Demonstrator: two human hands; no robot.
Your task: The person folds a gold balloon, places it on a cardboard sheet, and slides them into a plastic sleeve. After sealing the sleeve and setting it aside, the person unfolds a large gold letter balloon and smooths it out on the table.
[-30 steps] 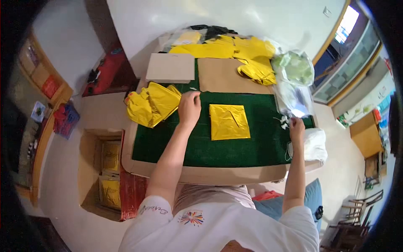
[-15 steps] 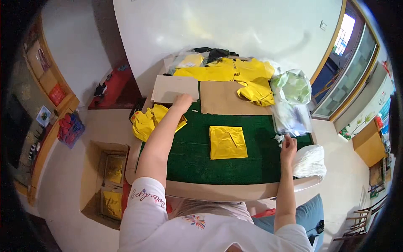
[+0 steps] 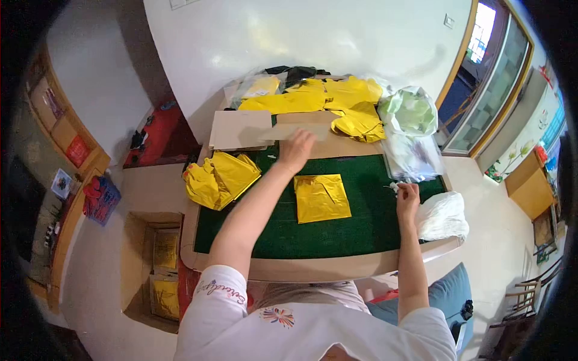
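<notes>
White wall (image 3: 271,36) backs a table (image 3: 289,268) laid with a green mat (image 3: 289,240). The left hand (image 3: 296,150) has its fingers closed on a thin pale card (image 3: 274,133), over the brown cardboard (image 3: 349,146). The right hand (image 3: 409,201) bunches its fingers at small white tags (image 3: 394,188); whether it grips them I cannot tell. Between and nearer the body lies a flat yellow packet (image 3: 322,198). An open plastic bag (image 3: 409,111) shows pale green inside, above clear bags (image 3: 414,157). Yellow packets (image 3: 165,248) sit in an open carton (image 3: 137,243) on the floor. Bare mat runs from the flat yellow packet to the near table edge. Half a second earlier the left hand was at the pale stack (image 3: 239,129); now it is farther right with the card.
</notes>
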